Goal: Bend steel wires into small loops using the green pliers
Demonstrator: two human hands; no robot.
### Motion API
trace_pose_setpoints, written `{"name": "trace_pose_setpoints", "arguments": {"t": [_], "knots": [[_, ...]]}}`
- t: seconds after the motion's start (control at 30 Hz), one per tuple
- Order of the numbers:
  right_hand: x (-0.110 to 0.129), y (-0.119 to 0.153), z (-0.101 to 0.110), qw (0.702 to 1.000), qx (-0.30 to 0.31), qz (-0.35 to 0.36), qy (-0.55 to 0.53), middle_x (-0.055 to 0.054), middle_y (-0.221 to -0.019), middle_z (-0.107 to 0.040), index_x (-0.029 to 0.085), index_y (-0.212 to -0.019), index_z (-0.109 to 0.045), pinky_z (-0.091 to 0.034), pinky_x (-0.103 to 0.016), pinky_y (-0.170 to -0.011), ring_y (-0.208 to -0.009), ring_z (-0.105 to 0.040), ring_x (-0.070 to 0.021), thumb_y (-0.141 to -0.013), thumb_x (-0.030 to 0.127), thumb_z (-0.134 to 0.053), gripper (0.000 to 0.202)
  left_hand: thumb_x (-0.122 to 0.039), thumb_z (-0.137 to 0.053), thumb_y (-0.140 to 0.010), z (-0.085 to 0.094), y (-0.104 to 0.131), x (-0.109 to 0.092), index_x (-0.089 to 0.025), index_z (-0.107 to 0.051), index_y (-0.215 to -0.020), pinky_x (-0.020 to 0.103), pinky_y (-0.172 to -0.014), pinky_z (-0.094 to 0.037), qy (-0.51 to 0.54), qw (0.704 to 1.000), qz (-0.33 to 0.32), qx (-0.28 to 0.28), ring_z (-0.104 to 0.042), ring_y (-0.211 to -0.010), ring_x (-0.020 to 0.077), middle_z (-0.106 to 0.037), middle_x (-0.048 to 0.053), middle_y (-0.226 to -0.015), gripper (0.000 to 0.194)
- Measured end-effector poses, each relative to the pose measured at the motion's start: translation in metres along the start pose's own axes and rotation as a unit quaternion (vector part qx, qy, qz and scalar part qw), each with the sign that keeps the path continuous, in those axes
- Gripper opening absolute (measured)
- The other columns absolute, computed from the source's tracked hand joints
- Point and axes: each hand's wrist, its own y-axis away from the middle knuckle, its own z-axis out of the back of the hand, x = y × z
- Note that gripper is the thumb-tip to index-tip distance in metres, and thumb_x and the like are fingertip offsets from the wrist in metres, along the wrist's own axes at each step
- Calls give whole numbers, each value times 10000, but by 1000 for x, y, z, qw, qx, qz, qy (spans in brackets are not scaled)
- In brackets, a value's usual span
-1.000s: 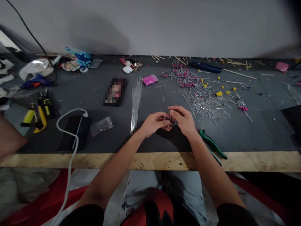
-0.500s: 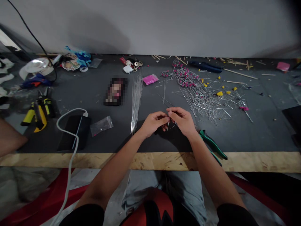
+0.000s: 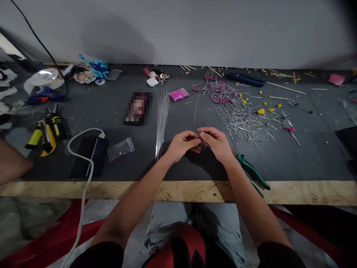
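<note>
Close together, the left hand (image 3: 183,144) and right hand (image 3: 217,142) pinch a curved thin wire (image 3: 205,147), seemingly unfinished, above the near tabletop (image 3: 186,171). To the left, straight wires (image 3: 161,128) look unworked; far right, pink-dotted wire loops (image 3: 219,91) look already shaped.

A thin, silver-coloured length of metal wire (image 3: 201,145), bent partly into a curve, sits just right of the frame's centre and a little below mid-height. It is pinched between the fingertips of the left hand (image 3: 184,145) and the right hand (image 3: 216,143). Below the fingertips, a short straight stretch stands nearly upright, and a fine, rounded arc bows beside it toward the right. Fingers cover much of the wire, so whether the arc closes into a full ring, or whether straight stretch and arc are one piece, cannot be told.
</note>
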Motion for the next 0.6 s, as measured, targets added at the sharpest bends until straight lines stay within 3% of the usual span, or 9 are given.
{"name": "trace_pose_setpoints", "arguments": {"t": [0.17,0.3,0.6], "knots": [[0,1,-1,999,1,-14,-30,23,-710,-615,246,-937,-682,-418,-240,-554,-579,-501,-91,-766,360,-627,213,-311,-748,-663,1,-1,2,-132,-599,-846,291,-659,-545,8,1000,-17,-1,-655,-693,140,-679,28,-757,296],[-1,1,-1,999,-6,-8,-47,37,-646,-571,262,-925,-685,-391,-232,-528,-553,-473,-83,-770,344,-632,183,-285,-764,-638,3,-3,5,-134,-616,-819,231,-606,-487,-16,999,-41,-2,-635,-720,128,-678,26,-765,278],[-1,0,-1,998,1,-8,-61,40,-651,-554,260,-914,-677,-407,-240,-541,-552,-475,-83,-768,342,-632,174,-242,-749,-653,2,-2,3,-132,-595,-786,257,-635,-493,-17,999,-44,-3,-613,-634,102,-667,11,-729,232]]}}
